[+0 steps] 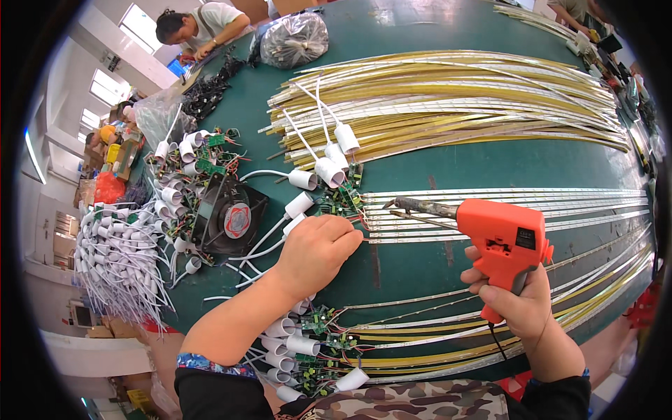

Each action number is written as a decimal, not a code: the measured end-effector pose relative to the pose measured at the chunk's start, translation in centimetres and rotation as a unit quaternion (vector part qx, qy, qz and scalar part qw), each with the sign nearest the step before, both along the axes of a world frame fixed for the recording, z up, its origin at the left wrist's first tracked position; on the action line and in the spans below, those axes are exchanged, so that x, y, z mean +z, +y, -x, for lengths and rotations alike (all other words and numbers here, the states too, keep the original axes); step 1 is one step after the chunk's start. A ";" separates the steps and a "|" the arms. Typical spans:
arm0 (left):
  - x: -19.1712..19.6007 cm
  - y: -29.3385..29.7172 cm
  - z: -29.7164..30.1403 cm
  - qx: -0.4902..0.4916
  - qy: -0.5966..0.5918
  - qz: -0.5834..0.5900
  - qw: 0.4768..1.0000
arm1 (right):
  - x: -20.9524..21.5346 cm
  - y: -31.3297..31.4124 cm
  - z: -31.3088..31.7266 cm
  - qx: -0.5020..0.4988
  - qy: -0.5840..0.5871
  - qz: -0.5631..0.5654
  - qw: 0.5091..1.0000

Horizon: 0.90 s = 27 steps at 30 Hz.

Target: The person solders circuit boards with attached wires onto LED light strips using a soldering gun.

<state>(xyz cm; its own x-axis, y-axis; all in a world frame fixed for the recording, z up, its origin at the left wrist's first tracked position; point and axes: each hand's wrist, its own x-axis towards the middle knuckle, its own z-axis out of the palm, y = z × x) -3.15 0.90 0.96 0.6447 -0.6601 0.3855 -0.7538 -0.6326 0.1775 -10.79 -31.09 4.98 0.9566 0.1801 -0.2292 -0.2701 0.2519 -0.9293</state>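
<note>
My right hand (pixel 518 301) grips the handle of a red soldering gun (pixel 500 238). Its dark tip points left, over a row of white LED strips (pixel 504 206) laid side by side. At the strips' left ends my left hand (pixel 318 252) is closed in a pinch, and a thin red wire (pixel 365 241) shows at its fingertips. What else it pinches is hidden. Just beyond that hand lie small green circuit boards (pixel 339 201) with white plastic caps (pixel 301 204) and white cables. More caps and boards (pixel 315 320), wired to strips, lie nearest my body.
A black fan (pixel 231 215) stands left of my left hand, amid piled caps and boards (pixel 210 164). White cabled caps (pixel 115 245) heap at the left edge. Yellow and white strips (pixel 448 105) cover the far table. Beyond are a plastic bag (pixel 294 40) and a person (pixel 203 31).
</note>
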 end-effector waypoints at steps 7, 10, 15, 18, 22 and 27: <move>-0.2 -0.2 -0.3 0.001 -0.011 0.000 1.000 | -0.9 -0.4 0.4 0.042 -0.003 0.005 0.999; -0.1 -0.3 -0.2 0.002 -0.022 -0.006 1.000 | -1.4 -0.5 0.3 0.052 -0.030 0.049 0.997; 0.1 -0.5 -0.2 -0.007 -0.032 -0.026 0.999 | -1.8 -0.7 1.0 0.061 -0.056 0.064 0.995; 0.0 -0.3 -0.2 -0.015 -0.029 -0.037 0.999 | -2.3 -0.7 0.9 0.091 -0.105 0.103 0.985; -0.3 -0.3 -0.2 -0.022 -0.032 -0.024 0.999 | -2.7 -0.9 0.7 0.140 -0.184 0.179 0.956; -0.2 -0.3 -0.2 -0.023 -0.025 -0.019 0.999 | -3.1 0.1 0.6 0.104 -0.224 0.213 0.945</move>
<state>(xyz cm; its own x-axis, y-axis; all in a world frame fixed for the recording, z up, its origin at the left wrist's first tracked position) -2.91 0.63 0.73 0.5949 -0.7028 0.3900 -0.7890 -0.6033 0.1162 -11.34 -31.04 1.90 0.9286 0.3582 0.0969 0.1727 -0.1860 -0.9673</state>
